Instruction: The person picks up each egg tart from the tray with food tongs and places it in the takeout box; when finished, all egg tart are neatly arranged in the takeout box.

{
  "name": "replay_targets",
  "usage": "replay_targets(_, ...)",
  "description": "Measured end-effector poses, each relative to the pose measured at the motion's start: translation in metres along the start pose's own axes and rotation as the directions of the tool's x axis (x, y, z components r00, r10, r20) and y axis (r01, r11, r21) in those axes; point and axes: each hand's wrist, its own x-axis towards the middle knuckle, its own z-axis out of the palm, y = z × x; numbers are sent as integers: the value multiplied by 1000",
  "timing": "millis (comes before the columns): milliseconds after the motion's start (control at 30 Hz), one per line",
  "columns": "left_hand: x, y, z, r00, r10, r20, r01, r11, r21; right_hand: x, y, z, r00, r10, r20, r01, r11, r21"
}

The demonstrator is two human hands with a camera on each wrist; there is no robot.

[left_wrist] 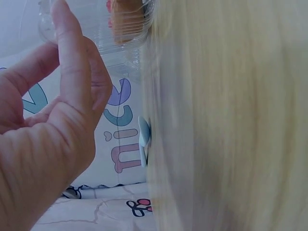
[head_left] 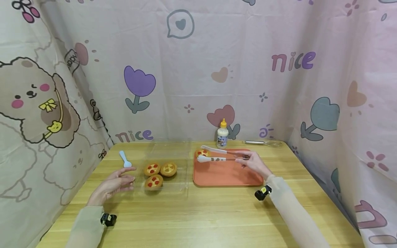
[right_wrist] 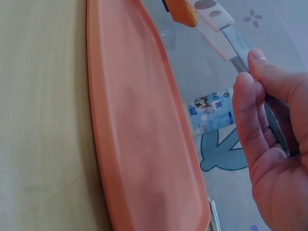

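Observation:
My right hand (head_left: 252,162) grips tongs (right_wrist: 236,45) with metal handles and white tips, thumb and fingers pinching the metal. Between the tips is a small toy pizza tart (head_left: 203,153) with red toppings, over the far left part of the orange tray (head_left: 229,177). In the right wrist view the tart (right_wrist: 183,12) shows as a golden edge. My left hand (head_left: 116,182) is beside the left edge of a clear plastic box (head_left: 181,191), fingers loosely bent, one finger overlapping the box in the left wrist view. Inside the box lie three more tarts (head_left: 154,182).
A light blue spoon (head_left: 125,159) lies behind the left hand. Behind the tray stands a white bottle with a yellow cap (head_left: 222,133), and a whisk (head_left: 263,142) lies at the back right. A printed curtain (head_left: 198,69) closes off the table's back and sides.

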Motion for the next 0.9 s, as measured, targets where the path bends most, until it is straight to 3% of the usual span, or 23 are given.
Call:
replay_targets(267,0,2,1,1000,0,10,1,1000,-5,0,-10,2,998,2,60,-4,1000,29)
replay_targets(600,1,1,-1,1000,10,24,-10,1000,5,0,-21,17,990,-74,122,60,991,120)
replay_targets(900,0,0,-2,999,20,32,-21,999,31,-4,-31,32,982,-97,160,82,992,96)
